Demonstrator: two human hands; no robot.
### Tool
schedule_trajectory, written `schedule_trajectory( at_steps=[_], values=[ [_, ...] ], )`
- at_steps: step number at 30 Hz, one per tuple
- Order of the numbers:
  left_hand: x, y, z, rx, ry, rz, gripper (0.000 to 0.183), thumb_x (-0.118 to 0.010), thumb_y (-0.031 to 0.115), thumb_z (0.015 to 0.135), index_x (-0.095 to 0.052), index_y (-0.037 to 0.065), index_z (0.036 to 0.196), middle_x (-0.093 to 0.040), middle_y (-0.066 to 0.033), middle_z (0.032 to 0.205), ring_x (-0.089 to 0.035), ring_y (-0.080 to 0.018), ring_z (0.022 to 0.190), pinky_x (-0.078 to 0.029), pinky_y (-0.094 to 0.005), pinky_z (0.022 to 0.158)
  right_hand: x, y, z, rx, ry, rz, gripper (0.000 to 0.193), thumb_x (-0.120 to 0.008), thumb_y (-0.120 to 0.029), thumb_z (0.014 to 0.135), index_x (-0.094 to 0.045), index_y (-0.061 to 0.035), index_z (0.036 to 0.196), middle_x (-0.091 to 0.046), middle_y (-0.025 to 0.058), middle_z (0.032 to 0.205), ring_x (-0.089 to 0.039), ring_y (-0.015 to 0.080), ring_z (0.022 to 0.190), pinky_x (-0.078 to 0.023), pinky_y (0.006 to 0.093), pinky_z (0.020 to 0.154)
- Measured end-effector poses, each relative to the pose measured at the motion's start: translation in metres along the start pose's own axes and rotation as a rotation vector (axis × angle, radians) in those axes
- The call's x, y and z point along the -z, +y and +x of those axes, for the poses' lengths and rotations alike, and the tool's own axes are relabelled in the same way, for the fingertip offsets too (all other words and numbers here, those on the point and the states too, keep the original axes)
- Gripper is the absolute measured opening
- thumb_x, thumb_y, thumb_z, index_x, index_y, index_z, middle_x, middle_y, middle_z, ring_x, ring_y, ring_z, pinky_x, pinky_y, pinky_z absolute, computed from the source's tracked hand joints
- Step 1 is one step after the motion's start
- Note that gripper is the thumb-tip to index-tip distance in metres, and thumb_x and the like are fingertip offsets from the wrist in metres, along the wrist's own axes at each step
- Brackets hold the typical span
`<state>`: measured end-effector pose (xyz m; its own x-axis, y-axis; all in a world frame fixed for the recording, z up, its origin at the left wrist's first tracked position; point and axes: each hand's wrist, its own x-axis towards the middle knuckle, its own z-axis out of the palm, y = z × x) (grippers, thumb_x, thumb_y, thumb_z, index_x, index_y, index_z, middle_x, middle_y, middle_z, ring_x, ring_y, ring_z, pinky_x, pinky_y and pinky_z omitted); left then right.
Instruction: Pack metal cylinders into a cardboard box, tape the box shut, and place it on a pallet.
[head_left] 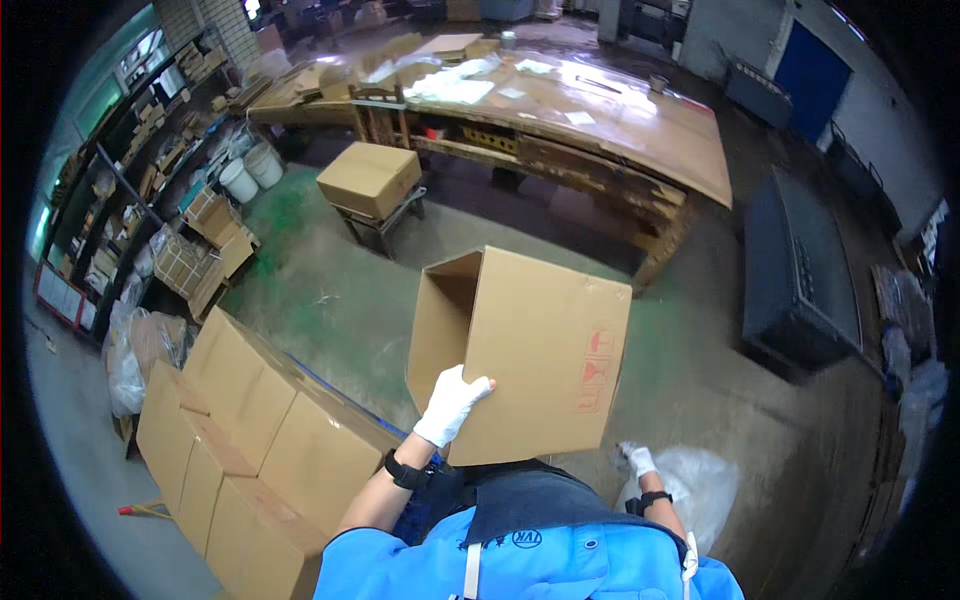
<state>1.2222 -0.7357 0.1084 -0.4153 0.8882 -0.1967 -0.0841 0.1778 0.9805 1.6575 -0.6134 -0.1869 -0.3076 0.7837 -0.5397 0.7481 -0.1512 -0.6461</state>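
A large cardboard box (540,350) with red printed symbols is held tilted in front of me, its open end facing left. My left hand (455,405), in a white glove with bare fingertips, is closed on the edge of that opening. My right hand (638,460), gloved too, is low at the box's lower right corner, next to a clear plastic bag (700,490). Its fingers are too small and partly hidden to show whether they grip anything.
Taped cardboard boxes (290,450) are stacked at my left. Ahead, a closed carton (370,178) sits on a small stool (385,225) before a long wooden workbench (600,140). A dark cabinet (800,285) stands right; loaded shelves (110,200) and white buckets (240,180) are left.
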Motion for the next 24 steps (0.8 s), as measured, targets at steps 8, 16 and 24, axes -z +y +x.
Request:
schedule_trajectory(
  at_steps=[8,16,24],
  values=[
    [0.109,0.071,0.167,-0.008,0.19,0.274,0.032,-0.065,0.021,0.079,-0.062,-0.007,0.094,-0.065,-0.0117,0.082,-0.058,-0.0156,0.074,-0.048,-0.0309,0.069,0.013,-0.097,0.099,0.039,-0.355,-0.585,0.031,-0.046,-0.029,0.087,-0.067,-0.0094,0.098,-0.064,0.0173,0.101,-0.062,0.0337,0.096,-0.05,0.0405,0.079],
    [0.234,0.147,0.35,-0.139,0.396,0.833,0.037,-0.063,0.022,0.076,-0.06,-0.007,0.099,-0.065,-0.0179,0.08,-0.061,-0.0243,0.071,-0.049,-0.0358,0.068,0.029,-0.14,0.342,0.34,-0.455,-0.858,0.035,-0.041,-0.032,0.092,-0.065,-0.0076,0.098,-0.064,0.0191,0.099,-0.062,0.0375,0.091,-0.051,0.0451,0.075],
    [0.343,0.195,0.539,0.034,0.519,1.079,0.036,-0.06,0.015,0.077,-0.061,0.003,0.111,-0.065,-0.02,0.099,-0.062,-0.0348,0.091,-0.048,-0.0378,0.081,0.064,-0.469,0.534,0.162,-0.179,0.114,0.03,-0.058,-0.033,0.089,-0.063,-0.0044,0.086,-0.066,0.0122,0.071,-0.062,0.0233,0.061,-0.049,0.0361,0.059]
  ],
)
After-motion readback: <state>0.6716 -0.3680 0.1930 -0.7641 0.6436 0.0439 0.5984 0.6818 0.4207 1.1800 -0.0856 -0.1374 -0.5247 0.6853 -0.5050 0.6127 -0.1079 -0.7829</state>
